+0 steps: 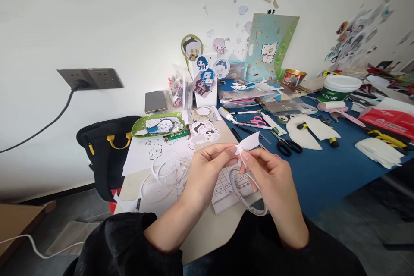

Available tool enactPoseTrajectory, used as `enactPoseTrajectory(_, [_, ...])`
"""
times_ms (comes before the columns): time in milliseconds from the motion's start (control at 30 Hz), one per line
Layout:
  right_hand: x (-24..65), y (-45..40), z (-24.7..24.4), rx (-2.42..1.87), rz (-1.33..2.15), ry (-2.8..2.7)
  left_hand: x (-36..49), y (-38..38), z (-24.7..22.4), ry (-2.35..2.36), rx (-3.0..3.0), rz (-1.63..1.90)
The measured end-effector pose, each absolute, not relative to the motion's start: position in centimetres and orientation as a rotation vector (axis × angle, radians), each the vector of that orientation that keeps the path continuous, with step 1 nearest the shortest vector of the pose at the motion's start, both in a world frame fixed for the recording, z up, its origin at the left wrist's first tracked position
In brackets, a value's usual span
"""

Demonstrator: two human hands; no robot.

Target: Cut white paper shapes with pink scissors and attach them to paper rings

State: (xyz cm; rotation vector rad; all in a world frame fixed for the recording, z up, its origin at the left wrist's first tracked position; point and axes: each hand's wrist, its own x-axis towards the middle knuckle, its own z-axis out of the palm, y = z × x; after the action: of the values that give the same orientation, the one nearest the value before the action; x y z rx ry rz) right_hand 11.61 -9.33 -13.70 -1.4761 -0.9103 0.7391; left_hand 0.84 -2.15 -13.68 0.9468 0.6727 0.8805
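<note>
**Both hands pinched on a paper cutout and tape strip above the desk edge**

Head view. The left hand (207,172) and the right hand (274,181) meet just above the near edge of the desk. Their fingertips close together on a small white pointed paper cutout (250,141), which stands up and to the right from the pinch. The thin transparent ring of double-sided tape (247,194) hangs below the right hand. A narrow strip runs from the ring up to the pinch point, so the roll appears to dangle from the strip while the fingers work its end against the paper. Holding the work in the air keeps the adhesive off the desk clutter.

Directly beneath the hands lies a white printed sheet with a grid (226,185). To the left sits a heap of curled white paper offcuts (168,172). Behind it rests a green-rimmed cartoon character cutout (158,124).

On the blue table mat (326,168), black-handled scissors (287,144) lie within reach of the right hand, with pink-handled scissors (257,120) and a white glue bottle (228,115) farther back. A white tub with a green label (339,88) stands well apart at the right. A dark smartphone (155,101) lies near the wall.
</note>
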Motion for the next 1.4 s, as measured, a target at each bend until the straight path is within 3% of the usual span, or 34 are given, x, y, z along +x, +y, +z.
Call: enactPoseTrajectory(1400, [11.5,-8.6,-12.7,-1.538,0.821,-0.977,0.7,-2.6,-13.4,0.763,1.143,1.036])
